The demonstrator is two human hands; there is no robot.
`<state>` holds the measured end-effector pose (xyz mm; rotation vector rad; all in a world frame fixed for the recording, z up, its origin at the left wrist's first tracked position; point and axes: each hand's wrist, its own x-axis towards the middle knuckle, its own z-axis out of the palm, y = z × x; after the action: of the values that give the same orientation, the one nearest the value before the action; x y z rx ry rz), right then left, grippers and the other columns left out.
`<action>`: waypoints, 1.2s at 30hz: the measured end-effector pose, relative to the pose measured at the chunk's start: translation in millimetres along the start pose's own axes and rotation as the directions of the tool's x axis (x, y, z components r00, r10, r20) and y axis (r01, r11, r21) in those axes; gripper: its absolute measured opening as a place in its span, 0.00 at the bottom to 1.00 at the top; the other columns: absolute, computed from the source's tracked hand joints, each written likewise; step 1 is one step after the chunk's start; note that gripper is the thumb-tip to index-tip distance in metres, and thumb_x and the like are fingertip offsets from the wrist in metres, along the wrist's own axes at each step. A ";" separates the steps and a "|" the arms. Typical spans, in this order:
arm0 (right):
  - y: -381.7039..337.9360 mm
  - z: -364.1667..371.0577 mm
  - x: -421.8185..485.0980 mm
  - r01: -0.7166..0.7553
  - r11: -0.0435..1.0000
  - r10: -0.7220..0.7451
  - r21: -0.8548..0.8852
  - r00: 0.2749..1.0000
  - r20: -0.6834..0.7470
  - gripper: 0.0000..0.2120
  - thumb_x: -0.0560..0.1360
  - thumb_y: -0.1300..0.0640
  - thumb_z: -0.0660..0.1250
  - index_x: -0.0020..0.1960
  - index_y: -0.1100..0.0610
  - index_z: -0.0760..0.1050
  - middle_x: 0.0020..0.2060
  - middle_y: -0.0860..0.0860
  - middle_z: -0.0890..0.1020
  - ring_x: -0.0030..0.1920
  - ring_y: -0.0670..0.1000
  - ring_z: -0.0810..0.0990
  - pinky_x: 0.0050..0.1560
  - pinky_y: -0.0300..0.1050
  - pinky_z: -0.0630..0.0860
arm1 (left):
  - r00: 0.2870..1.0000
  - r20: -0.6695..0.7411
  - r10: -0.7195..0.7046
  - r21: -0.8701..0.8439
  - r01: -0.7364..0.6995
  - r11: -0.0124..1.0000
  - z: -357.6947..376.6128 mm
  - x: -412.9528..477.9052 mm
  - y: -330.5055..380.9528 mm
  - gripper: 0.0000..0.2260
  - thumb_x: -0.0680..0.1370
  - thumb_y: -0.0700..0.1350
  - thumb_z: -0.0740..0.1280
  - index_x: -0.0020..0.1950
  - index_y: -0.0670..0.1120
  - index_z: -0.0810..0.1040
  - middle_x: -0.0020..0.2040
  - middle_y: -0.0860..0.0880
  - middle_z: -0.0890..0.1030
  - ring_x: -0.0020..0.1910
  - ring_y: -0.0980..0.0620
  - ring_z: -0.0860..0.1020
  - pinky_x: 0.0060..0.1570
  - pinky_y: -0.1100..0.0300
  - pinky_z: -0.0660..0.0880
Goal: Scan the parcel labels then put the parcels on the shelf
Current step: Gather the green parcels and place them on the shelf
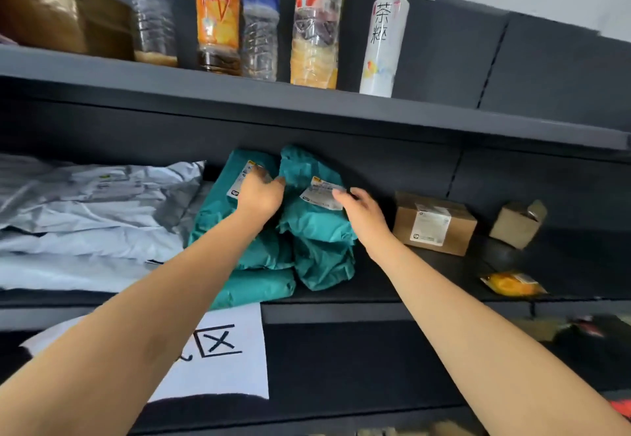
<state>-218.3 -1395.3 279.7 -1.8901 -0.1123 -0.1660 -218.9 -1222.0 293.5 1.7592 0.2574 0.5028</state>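
Note:
Two teal parcel bags lie side by side on the dark middle shelf (392,290). The left teal parcel (218,217) carries a white label that my left hand (261,195) partly covers; its fingers rest on the bag between the two parcels. The right teal parcel (317,230) has a white label (319,191) on top. My right hand (362,208) lies on this parcel's right side, fingers fairly straight and touching the label's edge. No scanner is in view.
Grey plastic mailers (88,217) fill the shelf's left. A labelled cardboard box (433,224), a small open carton (517,219) and a yellow packet (512,283) sit to the right. Several drink bottles (319,22) and a brown box (58,12) stand above. A paper sign (225,350) hangs below.

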 end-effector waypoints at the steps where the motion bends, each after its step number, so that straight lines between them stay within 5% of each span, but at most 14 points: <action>1: -2.8 3.7 -6.3 0.093 0.987 -0.096 -0.130 0.995 -0.017 0.27 0.76 0.42 0.64 0.71 0.53 0.68 0.64 0.50 0.74 0.63 0.52 0.73 0.60 0.46 0.70 | 1.000 -0.021 0.020 0.012 -0.020 1.000 -8.7 -7.7 -2.8 0.03 0.79 0.43 0.62 0.45 0.45 0.71 0.44 0.43 0.78 0.45 0.45 0.73 0.43 0.57 0.68; 4: -15.7 25.3 -31.4 0.354 0.837 -0.392 -0.417 0.920 -0.005 0.22 0.76 0.46 0.64 0.66 0.55 0.72 0.62 0.53 0.77 0.63 0.55 0.73 0.64 0.54 0.70 | 0.992 -0.081 0.100 0.119 -0.090 0.989 -44.0 -33.8 -9.1 0.11 0.78 0.42 0.61 0.59 0.41 0.71 0.44 0.42 0.78 0.37 0.47 0.72 0.35 0.58 0.66; 9: -58.5 98.8 -89.6 0.637 0.624 -0.601 -0.452 0.761 0.243 0.18 0.76 0.54 0.65 0.63 0.58 0.74 0.63 0.53 0.77 0.64 0.55 0.71 0.64 0.48 0.65 | 0.970 -0.135 0.202 0.381 -0.138 0.914 -137.3 -61.1 -31.5 0.13 0.76 0.40 0.63 0.60 0.39 0.73 0.53 0.39 0.79 0.51 0.40 0.77 0.47 0.55 0.70; 14: -96.2 210.2 -147.7 0.689 0.627 -0.521 -0.365 0.718 0.462 0.20 0.74 0.56 0.65 0.65 0.60 0.73 0.63 0.57 0.77 0.64 0.59 0.74 0.63 0.52 0.70 | 0.966 -0.165 0.197 0.646 -0.045 0.762 -285.3 -97.2 -66.9 0.17 0.77 0.41 0.61 0.66 0.40 0.70 0.64 0.38 0.73 0.59 0.39 0.73 0.55 0.51 0.71; 18: -127.5 314.4 -211.1 0.604 0.745 -0.406 -0.282 0.747 0.526 0.19 0.75 0.55 0.65 0.64 0.59 0.73 0.62 0.57 0.78 0.62 0.60 0.75 0.57 0.50 0.72 | 0.960 -0.247 0.131 0.731 0.096 0.676 -432.2 -144.3 -98.9 0.18 0.77 0.42 0.61 0.66 0.42 0.69 0.63 0.38 0.71 0.60 0.38 0.72 0.58 0.48 0.71; 21: -157.3 397.1 -269.3 0.600 0.760 -0.362 -0.251 0.710 0.603 0.22 0.75 0.54 0.64 0.68 0.58 0.69 0.66 0.56 0.75 0.65 0.58 0.73 0.62 0.48 0.70 | 0.950 -0.298 0.093 0.777 0.184 0.603 -547.5 -180.9 -121.0 0.19 0.77 0.43 0.62 0.67 0.42 0.69 0.63 0.38 0.73 0.61 0.37 0.72 0.60 0.48 0.71; 25: -204.5 502.1 -348.9 0.573 0.812 -0.365 -0.112 0.648 0.669 0.21 0.76 0.55 0.65 0.68 0.59 0.70 0.65 0.56 0.75 0.65 0.56 0.73 0.60 0.45 0.69 | 0.914 -0.399 0.078 0.768 0.287 0.572 -680.2 -227.4 -140.9 0.18 0.75 0.41 0.63 0.65 0.42 0.71 0.63 0.39 0.74 0.62 0.40 0.73 0.59 0.51 0.72; 36: -281.7 763.5 -452.5 0.660 0.747 -0.302 -0.076 0.440 0.846 0.23 0.75 0.55 0.63 0.69 0.59 0.67 0.62 0.56 0.75 0.60 0.55 0.75 0.59 0.48 0.74 | 0.795 -0.607 0.004 0.703 0.535 0.468 -950.3 -281.8 -215.6 0.18 0.77 0.44 0.62 0.67 0.43 0.68 0.61 0.40 0.72 0.60 0.41 0.72 0.60 0.49 0.70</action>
<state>-664.3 -579.6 225.9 -2.1574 -1.3942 0.3204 -888.0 -465.3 200.6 2.4310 1.4205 0.6791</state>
